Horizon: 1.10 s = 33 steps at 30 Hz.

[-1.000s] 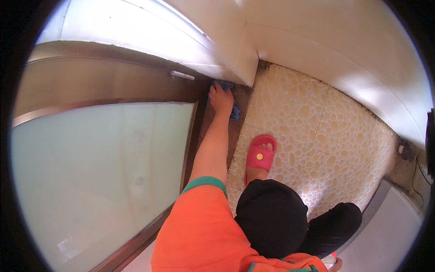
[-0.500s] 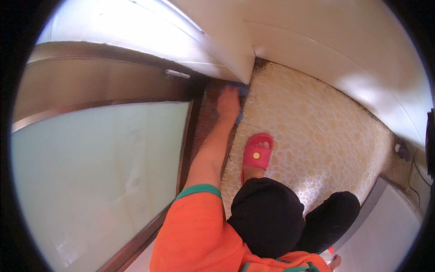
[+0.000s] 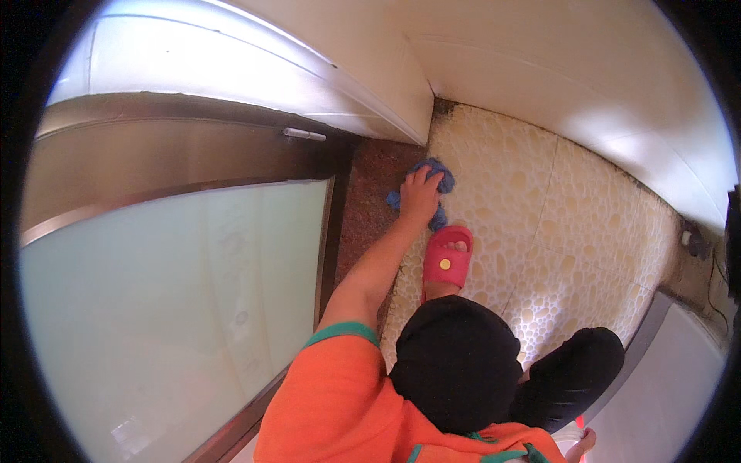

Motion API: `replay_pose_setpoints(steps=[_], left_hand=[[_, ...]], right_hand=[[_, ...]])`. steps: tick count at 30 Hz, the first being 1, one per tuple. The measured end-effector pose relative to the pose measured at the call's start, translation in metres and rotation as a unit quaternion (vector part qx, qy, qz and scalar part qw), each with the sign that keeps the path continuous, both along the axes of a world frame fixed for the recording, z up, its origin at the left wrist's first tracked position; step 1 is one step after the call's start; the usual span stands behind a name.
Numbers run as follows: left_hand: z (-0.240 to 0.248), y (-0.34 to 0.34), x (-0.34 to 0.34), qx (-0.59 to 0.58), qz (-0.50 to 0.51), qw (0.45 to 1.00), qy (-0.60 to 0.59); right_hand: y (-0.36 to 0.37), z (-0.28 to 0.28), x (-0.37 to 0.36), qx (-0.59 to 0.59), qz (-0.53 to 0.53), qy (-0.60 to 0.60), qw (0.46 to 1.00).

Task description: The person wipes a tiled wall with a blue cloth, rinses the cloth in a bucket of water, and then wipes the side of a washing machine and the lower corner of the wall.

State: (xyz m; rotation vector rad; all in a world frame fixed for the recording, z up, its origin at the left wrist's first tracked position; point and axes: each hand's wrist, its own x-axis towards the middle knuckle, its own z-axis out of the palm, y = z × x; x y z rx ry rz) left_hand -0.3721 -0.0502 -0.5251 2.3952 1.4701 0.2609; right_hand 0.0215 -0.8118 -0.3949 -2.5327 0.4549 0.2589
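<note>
Blue cloth point(image 3: 445, 180), crumpled, just above the centre of the frame, lying across the line where reddish-brown sill point(image 3: 372, 181) meets pebble-patterned floor point(image 3: 505, 174). We note the left hand point(image 3: 421, 194) laid over it, curled down and holding it. Just below: a worn red sandal point(image 3: 449, 261), toe end close to the cloth. Pale frosted panel point(image 3: 170, 301) fills lower left. Bottom edge, right of centre: right hand point(image 3: 588, 442) by a white object point(image 3: 568, 437), partly cut off; we cannot tell its grip.

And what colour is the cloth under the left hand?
The cloth is blue; it shows best in the head view.
</note>
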Motion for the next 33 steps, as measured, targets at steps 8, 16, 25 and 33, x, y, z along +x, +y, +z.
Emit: replay_pose_setpoints(steps=[8,16,25,33], left_hand=[[-0.009,-0.033,-0.086,0.104,0.233,0.963,0.089],[-0.018,0.060,-0.064,0.099,0.160,0.981,0.052],[-0.025,-0.050,-0.053,0.113,0.057,0.992,0.023],[-0.010,0.047,0.105,0.063,0.054,0.986,-0.142]], right_hand=[[-0.020,-0.015,0.008,-0.002,-0.004,0.017,1.000],[-0.032,-0.011,0.014,-0.009,0.025,-0.001,1.000],[-0.018,-0.003,0.001,0.012,0.007,-0.038,0.999],[-0.002,0.001,0.007,-0.020,0.010,0.007,1.000]])
